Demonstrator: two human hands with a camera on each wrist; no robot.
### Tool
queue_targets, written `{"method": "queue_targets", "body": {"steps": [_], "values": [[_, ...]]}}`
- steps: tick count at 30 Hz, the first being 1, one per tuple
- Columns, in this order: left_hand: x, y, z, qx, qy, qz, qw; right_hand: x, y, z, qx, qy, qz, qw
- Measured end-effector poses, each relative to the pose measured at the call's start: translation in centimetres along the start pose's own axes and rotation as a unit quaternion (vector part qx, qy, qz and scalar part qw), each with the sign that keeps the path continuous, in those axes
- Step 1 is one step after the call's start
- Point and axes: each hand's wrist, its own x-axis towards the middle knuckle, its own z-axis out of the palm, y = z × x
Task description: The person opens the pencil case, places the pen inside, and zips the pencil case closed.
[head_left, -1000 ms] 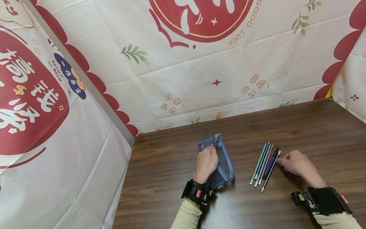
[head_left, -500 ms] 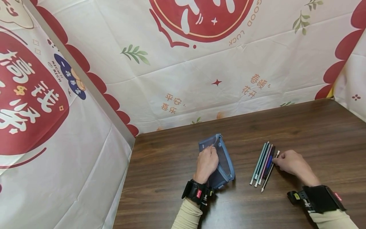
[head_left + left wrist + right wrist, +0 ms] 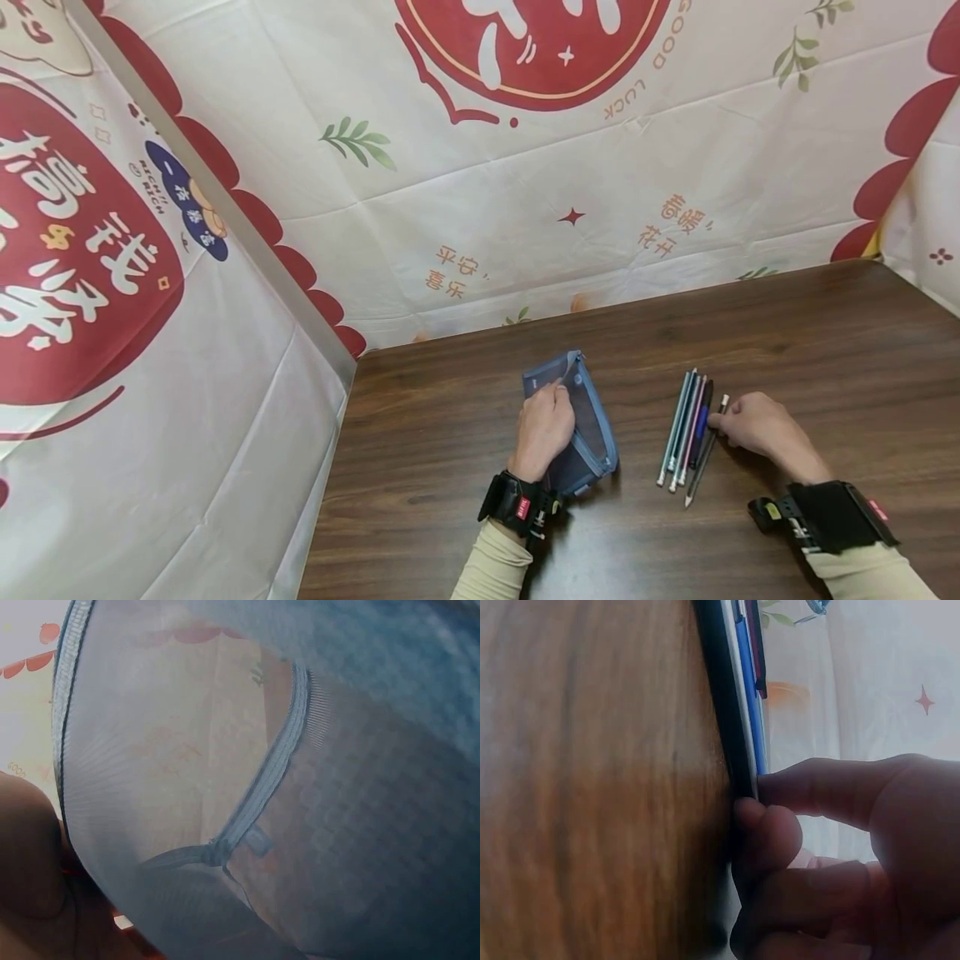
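Observation:
My left hand point(image 3: 546, 422) grips the edge of a blue mesh zip pencil case point(image 3: 588, 433) with its zip side gaping. In the left wrist view, the see-through mesh point(image 3: 187, 750) fills most of the picture, with part of the hand point(image 3: 37, 877) at its edge. To the right lie several pencils point(image 3: 679, 433) side by side and a blue-and-black pen point(image 3: 701, 425). At the right of this row is a dark pencil point(image 3: 699, 475) with a white end, which my right hand point(image 3: 757, 425) pinches between thumb and fingers, low against the wood.
The brown wooden table point(image 3: 435, 433) carries the case and the writing tools. Printed white cloth point(image 3: 465, 192) hangs behind it, and another printed cloth point(image 3: 225, 433) hangs along the left side. A black strap with a small camera sits on each wrist.
My right hand has moved left to the dark pencil and taken hold of it. The pen and neighbouring pencils have shifted slightly left and lie closer together. My left hand stays on the case.

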Motion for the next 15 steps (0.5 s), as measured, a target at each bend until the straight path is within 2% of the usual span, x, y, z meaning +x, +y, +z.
{"method": "queue_targets", "body": {"steps": [15], "values": [[-0.2, 0.22, -0.04, 0.007, 0.003, 0.0, 1.0, 0.06, 0.12, -0.45, 0.027, -0.028, -0.004, 0.999]]}}
